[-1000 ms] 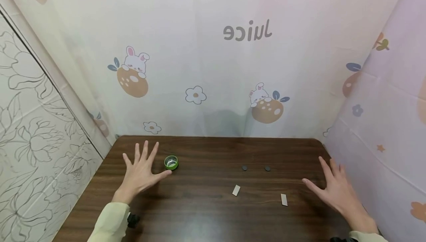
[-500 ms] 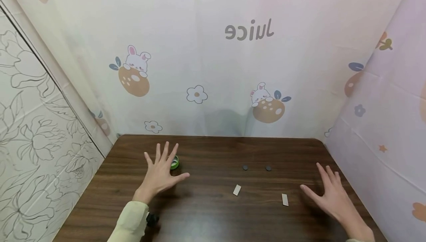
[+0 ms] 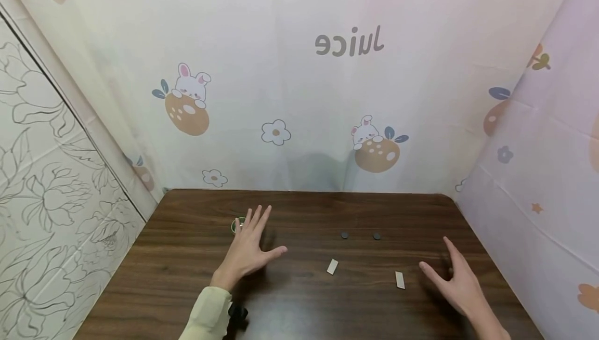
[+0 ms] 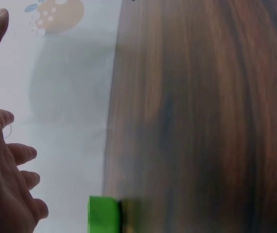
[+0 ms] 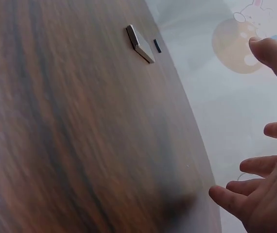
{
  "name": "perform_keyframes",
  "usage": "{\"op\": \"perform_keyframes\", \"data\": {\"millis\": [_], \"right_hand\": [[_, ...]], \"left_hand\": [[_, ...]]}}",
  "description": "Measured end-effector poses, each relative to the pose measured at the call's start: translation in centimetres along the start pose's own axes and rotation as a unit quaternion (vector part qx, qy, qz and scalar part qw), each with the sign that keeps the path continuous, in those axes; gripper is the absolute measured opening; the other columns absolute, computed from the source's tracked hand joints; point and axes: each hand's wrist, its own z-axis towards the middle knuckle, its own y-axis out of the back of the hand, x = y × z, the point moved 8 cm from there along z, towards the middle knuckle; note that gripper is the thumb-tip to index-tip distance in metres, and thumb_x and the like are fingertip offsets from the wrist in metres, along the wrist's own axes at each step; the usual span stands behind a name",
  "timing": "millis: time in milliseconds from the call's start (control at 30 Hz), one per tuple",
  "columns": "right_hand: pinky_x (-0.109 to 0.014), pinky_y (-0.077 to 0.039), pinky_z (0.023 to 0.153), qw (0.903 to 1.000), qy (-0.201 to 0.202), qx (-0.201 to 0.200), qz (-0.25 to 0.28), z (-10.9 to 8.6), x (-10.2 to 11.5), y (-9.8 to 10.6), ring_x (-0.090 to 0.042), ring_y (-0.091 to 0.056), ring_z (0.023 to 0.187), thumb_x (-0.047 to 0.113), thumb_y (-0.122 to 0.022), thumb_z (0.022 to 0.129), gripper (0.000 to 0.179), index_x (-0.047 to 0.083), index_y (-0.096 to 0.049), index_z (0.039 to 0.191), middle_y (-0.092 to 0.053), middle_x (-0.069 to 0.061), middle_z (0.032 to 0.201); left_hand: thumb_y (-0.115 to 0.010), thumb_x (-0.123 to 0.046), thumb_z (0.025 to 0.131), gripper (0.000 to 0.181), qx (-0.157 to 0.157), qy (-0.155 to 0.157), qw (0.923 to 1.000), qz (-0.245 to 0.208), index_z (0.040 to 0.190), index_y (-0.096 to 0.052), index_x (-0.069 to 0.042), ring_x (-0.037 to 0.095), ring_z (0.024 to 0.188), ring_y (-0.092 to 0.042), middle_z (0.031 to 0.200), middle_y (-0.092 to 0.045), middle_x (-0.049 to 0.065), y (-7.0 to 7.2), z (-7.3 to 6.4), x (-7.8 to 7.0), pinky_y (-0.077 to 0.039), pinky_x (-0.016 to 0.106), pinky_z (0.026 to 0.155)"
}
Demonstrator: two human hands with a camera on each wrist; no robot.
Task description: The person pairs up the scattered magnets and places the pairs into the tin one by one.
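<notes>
My left hand (image 3: 247, 249) hovers over the left half of the table with fingers spread and thumb out, holding nothing. Behind its fingers a small round green tin (image 3: 234, 227) is partly hidden; its green side (image 4: 103, 216) shows low in the left wrist view. My right hand (image 3: 460, 283), thumb apart from the fingers, is over the right side and holds nothing. Nearest to it lies a pale flat rectangular piece (image 3: 400, 280). A similar pale piece (image 3: 332, 266) lies tilted near the middle. Farther back are two small dark discs, one left (image 3: 344, 235) and one right (image 3: 376, 236).
The dark wood-grain table (image 3: 299, 298) has rounded far corners. A white printed curtain (image 3: 299, 85) hangs along its back edge, and more printed cloth (image 3: 552, 173) stands at the right. A flower-line panel (image 3: 47, 189) is at the left.
My left hand has moved right, past the green tin, which its fingers now partly cover. My right hand has shifted slightly left and toward me. The small pieces have stayed put.
</notes>
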Motion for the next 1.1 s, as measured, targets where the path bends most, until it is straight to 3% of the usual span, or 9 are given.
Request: {"op": "perform_keyframes", "data": {"millis": [267,500,633,733,867,967,1100], "right_hand": [[-0.061,-0.054,0.09,0.9997,-0.001,-0.011,0.02,-0.3,0.0,-0.7,-0.063,-0.043,0.129,0.048,-0.068,0.097,0.104,0.008,-0.002,0.166,-0.02,-0.041,0.16],[-0.065,-0.052,0.09,0.9993,-0.025,0.004,0.028,-0.5,-0.3,-1.3,-0.057,-0.058,0.12,0.053,-0.066,0.097,0.103,0.007,-0.005,0.166,-0.027,-0.041,0.157],[-0.064,-0.053,0.087,0.9995,-0.026,-0.003,0.02,-0.8,-0.3,-1.5,-0.046,-0.069,0.107,0.053,-0.068,0.096,0.102,0.004,-0.012,0.165,-0.039,-0.038,0.15],[-0.051,-0.057,0.081,0.9997,-0.022,-0.007,0.013,-1.0,-0.1,-1.6,-0.036,-0.07,0.102,0.053,-0.069,0.095,0.099,0.002,-0.018,0.163,-0.046,-0.035,0.146],[-0.027,-0.054,0.072,0.9998,-0.015,-0.013,0.001,-1.2,0.2,-1.9,-0.016,-0.065,0.098,0.053,-0.072,0.093,0.095,-0.002,-0.03,0.159,-0.054,-0.026,0.141],[-0.022,-0.051,0.071,0.9998,-0.015,-0.016,-0.004,-1.3,0.4,-2.2,-0.01,-0.062,0.095,0.053,-0.074,0.092,0.091,-0.004,-0.039,0.154,-0.061,-0.021,0.132],[-0.026,-0.052,0.072,0.9998,-0.014,-0.016,-0.002,-1.5,0.9,-2.4,-0.019,-0.063,0.096,0.051,-0.077,0.09,0.085,-0.004,-0.049,0.148,-0.066,-0.018,0.123]], "left_hand": [[-0.063,-0.079,0.084,0.107,0.015,0.002,0.9995,-0.029,0.166,-0.01,-0.036,0.033,0.158,-0.021,0.172,-0.021,0.003,-1.8,0.2,-0.9,-0.021,0.064,0.123],[-0.061,-0.079,0.085,0.104,0.028,0.006,0.9969,-0.074,0.164,-0.005,-0.044,0.032,0.157,-0.026,0.171,-0.022,-0.003,-3.4,0.2,-1.6,-0.022,0.06,0.124],[-0.062,-0.078,0.085,0.102,0.042,0.012,0.994,-0.1,0.163,-0.005,-0.047,0.03,0.157,-0.027,0.171,-0.023,-0.005,-4.5,0.1,-2.4,-0.031,0.064,0.118],[-0.063,-0.076,0.086,0.099,0.055,0.011,0.9919,-0.114,0.162,-0.005,-0.049,0.03,0.155,-0.03,0.17,-0.024,-0.008,-5.3,0.2,-2.9,-0.038,0.065,0.113],[-0.064,-0.073,0.088,0.094,0.073,-0.001,0.9875,-0.14,0.162,-0.011,-0.049,0.032,0.152,-0.035,0.168,-0.031,-0.008,-6.1,0.3,-3.7,-0.036,0.062,0.116],[-0.064,-0.07,0.089,0.091,0.088,-0.017,0.9839,-0.155,0.163,-0.016,-0.046,0.029,0.139,-0.051,0.163,-0.041,-0.003,-6.6,0.4,-4.4,-0.042,0.058,0.111],[-0.064,-0.069,0.091,0.089,0.112,-0.039,0.9803,-0.158,0.163,-0.018,-0.044,0.017,0.107,-0.061,0.152,-0.054,0.0,-7.4,0.7,-5.3,-0.051,0.043,0.093]]}}
